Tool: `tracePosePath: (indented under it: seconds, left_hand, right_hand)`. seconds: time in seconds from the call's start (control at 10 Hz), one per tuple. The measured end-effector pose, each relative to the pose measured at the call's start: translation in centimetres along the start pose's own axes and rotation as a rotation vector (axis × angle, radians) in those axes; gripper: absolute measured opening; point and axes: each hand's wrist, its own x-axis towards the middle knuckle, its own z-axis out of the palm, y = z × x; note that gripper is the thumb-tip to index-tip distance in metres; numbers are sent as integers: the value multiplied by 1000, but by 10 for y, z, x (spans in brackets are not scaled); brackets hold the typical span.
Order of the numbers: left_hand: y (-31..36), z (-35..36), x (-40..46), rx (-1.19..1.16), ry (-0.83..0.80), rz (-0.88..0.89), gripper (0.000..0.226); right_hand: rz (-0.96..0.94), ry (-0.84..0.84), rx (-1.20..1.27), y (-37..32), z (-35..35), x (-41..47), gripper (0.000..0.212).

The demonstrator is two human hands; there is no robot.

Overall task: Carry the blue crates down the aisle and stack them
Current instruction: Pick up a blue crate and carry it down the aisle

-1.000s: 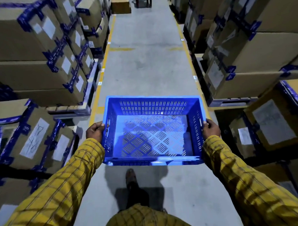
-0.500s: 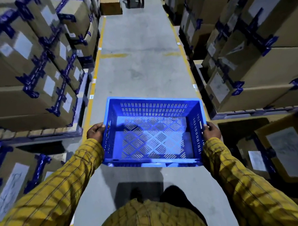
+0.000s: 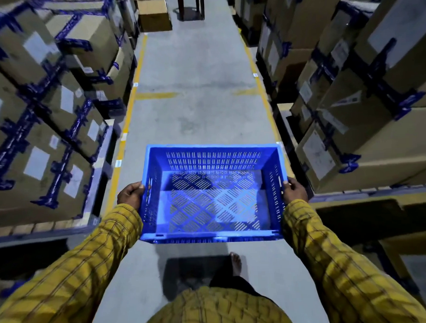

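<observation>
Crate: I carry one blue slotted plastic crate (image 3: 213, 192) level in front of me, above the grey aisle floor (image 3: 193, 101); nothing lies in it.
Left hand: my left hand (image 3: 130, 194) grips the crate's left rim, fingers curled over the edge by the handle slot.
Right hand: my right hand (image 3: 294, 190) grips the right rim the same way, thumb on top.
Sleeves: yellow checked sleeves (image 3: 94, 259) run down to both wrists.
Foot: one bare foot (image 3: 236, 263) shows on the floor just below the crate's near edge.
Aisle: yellow floor lines (image 3: 130, 108) edge both sides.
Left side: cardboard cartons with blue tape (image 3: 51, 133) stacked on pallets.
Right side: more taped cartons (image 3: 365, 136) stacked close to the crate's right wall.
Far end: a lone cardboard box (image 3: 153, 14) on the floor, beside dark furniture legs (image 3: 189, 7).
</observation>
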Motion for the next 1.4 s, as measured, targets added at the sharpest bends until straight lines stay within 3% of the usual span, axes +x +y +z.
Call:
tracePosePath:
  seconds: [0.4, 0.7, 0.8, 0.9, 1.2, 1.4]
  left_hand:
    - [76, 117, 100, -90, 91, -65, 21]
    - [119, 170, 245, -59, 87, -113, 23]
    - [140, 188, 293, -45, 70, -84, 16]
    - [165, 204, 333, -37, 54, -72, 17]
    - [204, 265, 467, 33, 72, -124, 23]
    - [199, 324, 558, 46, 47, -187, 30]
  right_hand:
    - [23, -70, -6, -98, 16, 182, 31]
    - [84, -93, 4, -175, 85, 293, 35]
    - [124, -93, 42, -169, 120, 357, 45]
    - [142, -95, 28, -131, 162, 443, 40]
    - [171, -84, 56, -266, 205, 498, 30]
    - [148, -171, 22, -266, 262, 616, 38]
